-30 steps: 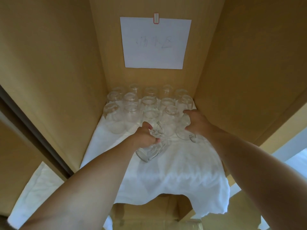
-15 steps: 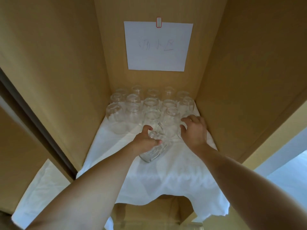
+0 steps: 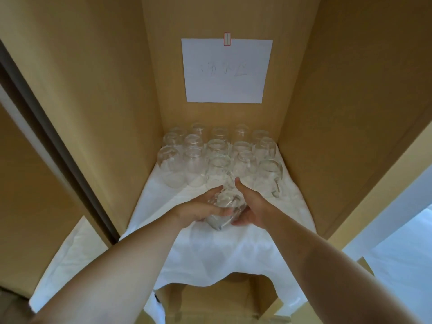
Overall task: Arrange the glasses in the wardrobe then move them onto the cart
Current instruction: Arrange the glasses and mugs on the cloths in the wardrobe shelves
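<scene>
My forearms reach in from the bottom of the frame, and just below centre my left hand (image 3: 201,210) and right hand (image 3: 251,206) cup one clear glass (image 3: 224,210) between them, fingers curled round its sides, thumbs up toward the top. It sits tilted above the white cloth (image 3: 222,251) covering the shelf, whose front edge droops over the lip at lower centre. Bare cloth lies on both sides of my hands, out to the wardrobe's brown side walls (image 3: 98,113). Beyond my thumbs, at mid-frame, the other glasses (image 3: 217,148) stand upside down in close rows, filling the back of the shelf wall to wall. Above them, a white paper sheet (image 3: 225,71) with faint handwriting is taped to the back panel.
</scene>
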